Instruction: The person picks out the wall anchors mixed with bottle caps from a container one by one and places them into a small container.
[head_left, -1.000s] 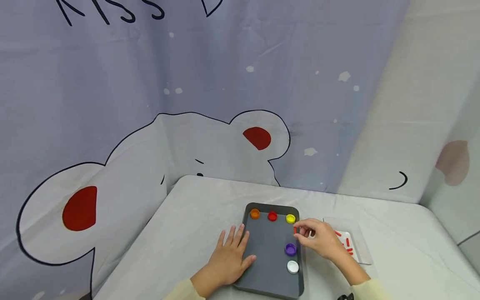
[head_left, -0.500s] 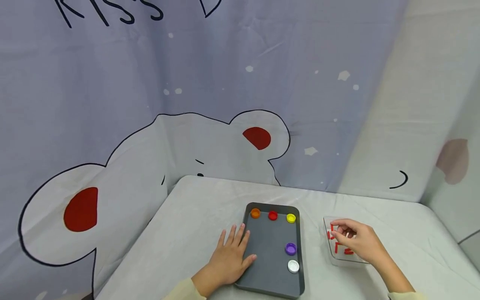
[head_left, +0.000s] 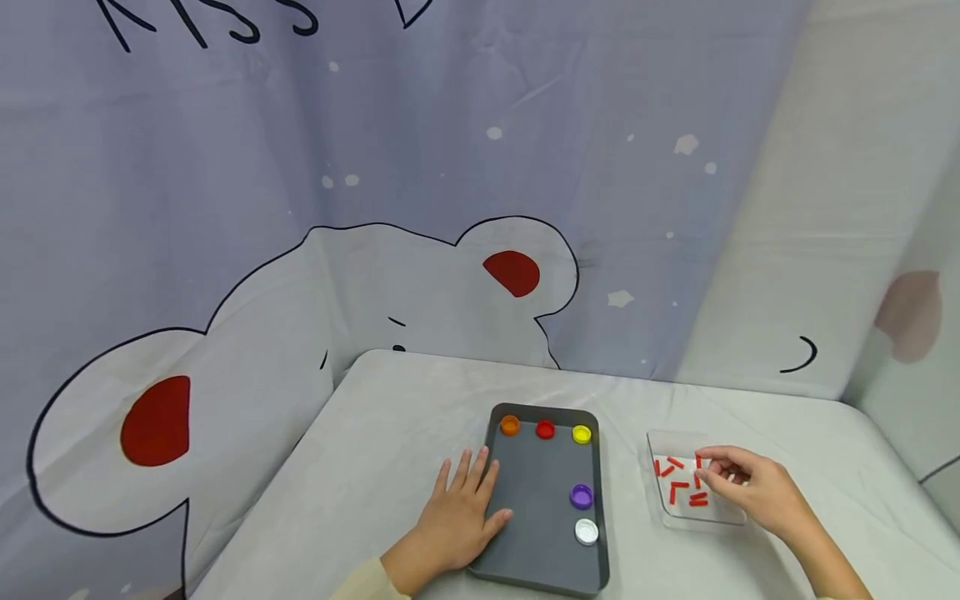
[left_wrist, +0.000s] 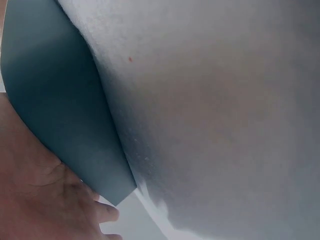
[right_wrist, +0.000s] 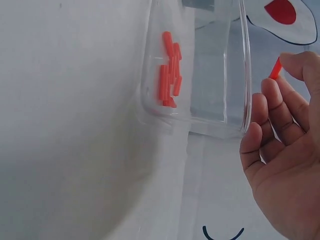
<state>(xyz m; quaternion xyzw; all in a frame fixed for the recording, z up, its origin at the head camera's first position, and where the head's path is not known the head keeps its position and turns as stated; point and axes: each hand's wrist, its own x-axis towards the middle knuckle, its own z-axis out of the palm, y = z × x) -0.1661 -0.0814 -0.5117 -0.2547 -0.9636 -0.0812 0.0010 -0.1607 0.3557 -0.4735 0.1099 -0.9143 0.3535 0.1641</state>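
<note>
My left hand (head_left: 452,521) lies flat with straight fingers across the left rim of a grey tray (head_left: 525,533). The left wrist view catches part of the palm (left_wrist: 40,185) beside the tray's side (left_wrist: 60,100). Over the right part of a clear plastic box (head_left: 705,522), my right hand (head_left: 757,492) pinches a small red stick (right_wrist: 276,68) between thumb and index finger. The other fingers are bent, near the box's rim in the right wrist view. Several more red sticks (right_wrist: 164,82) lie loose on the box's bottom.
Inside the tray, orange (head_left: 510,426), red (head_left: 545,429) and yellow (head_left: 581,434) round caps line the far end. A purple cap (head_left: 581,497) and a white cap (head_left: 587,532) sit along its right side. White cloth (head_left: 420,417) covers the table; a printed curtain (head_left: 420,125) hangs behind.
My right hand has moved right, from the tray's right edge to over the clear box and then toward its right side, a red stick between its fingertips. My left hand has stayed put.
</note>
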